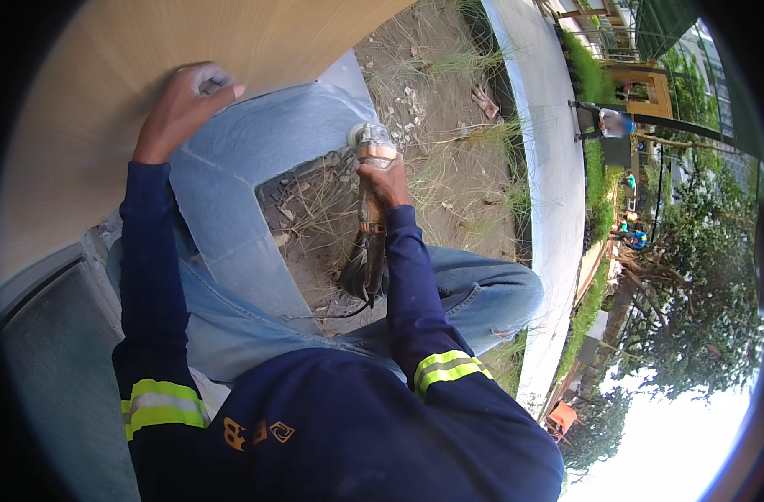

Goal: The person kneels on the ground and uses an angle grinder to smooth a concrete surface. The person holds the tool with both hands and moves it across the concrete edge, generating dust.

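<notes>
Grey slab (290, 125) edge @ grinder (370, 207) in R hand (388, 181); open dirt (439, 155) R.

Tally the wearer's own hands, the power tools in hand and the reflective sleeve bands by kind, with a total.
Hands: 2, left hand and right hand
Tools: 1, handheld power tool in the right hand
Reflective bands: 2, left sleeve band and right sleeve band
Total: 5

Flat tan wooden panel (273, 38) lies left of angular grey stone slab (273, 134). Elongated brown-bodied metal angle grinder (370, 209), in right hand (386, 182), stands at slab's right edge. Loose brown soil (449, 180), then long pale concrete strip (553, 184), lie farther right.
</notes>
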Tool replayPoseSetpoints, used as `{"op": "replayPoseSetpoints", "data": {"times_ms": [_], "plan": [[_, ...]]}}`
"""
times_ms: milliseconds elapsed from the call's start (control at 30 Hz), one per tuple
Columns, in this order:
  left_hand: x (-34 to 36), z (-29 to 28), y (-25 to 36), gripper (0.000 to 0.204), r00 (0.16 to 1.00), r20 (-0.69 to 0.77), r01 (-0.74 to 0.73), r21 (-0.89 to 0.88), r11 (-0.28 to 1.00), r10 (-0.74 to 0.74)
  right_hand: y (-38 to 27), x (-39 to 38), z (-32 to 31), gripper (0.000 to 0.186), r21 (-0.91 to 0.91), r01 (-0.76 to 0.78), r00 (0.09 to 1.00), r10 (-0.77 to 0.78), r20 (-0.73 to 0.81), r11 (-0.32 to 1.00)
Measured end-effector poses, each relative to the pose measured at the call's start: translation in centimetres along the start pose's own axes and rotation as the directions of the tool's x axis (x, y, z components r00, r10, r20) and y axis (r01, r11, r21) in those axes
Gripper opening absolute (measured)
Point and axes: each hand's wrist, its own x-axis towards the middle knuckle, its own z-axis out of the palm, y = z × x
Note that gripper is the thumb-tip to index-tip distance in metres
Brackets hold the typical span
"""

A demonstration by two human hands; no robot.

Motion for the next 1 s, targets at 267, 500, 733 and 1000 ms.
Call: {"op": "replayPoseSetpoints", "data": {"times_ms": [267, 500, 733, 1000], "plan": [[-0.1, 0.4, 1.2, 0.034, 0.993, 0.025, 0.115, -0.054, 0.992, -0.114, -2.4, -0.4, 1.0, 0.079, -0.007, 0.015, 1.0, -0.014, 0.017, 1.0], [1.0, 1.1, 0.9, 0.032, 0.998, 0.056, 0.036, -0.071, 0.997, -0.032, -0.5, 0.8, -3.0, 0.075, 0.04, -0.06, 0.993, 0.063, -0.098, 0.997], [1.2, 1.5, 0.7, 0.033, 0.997, 0.061, 0.05, -0.096, 0.994, -0.045, 0.4, -2.5, 0.7, 0.08, -0.088, 0.013, 1.0, -0.011, 0.023, 0.996], [1.5, 1.6, 0.3, 0.032, 0.992, 0.074, 0.104, -0.052, 0.993, -0.1, -4.8, -1.8, 5.3, 0.086, -0.178, 0.108, 0.986, -0.083, 0.142, 0.978]]}}
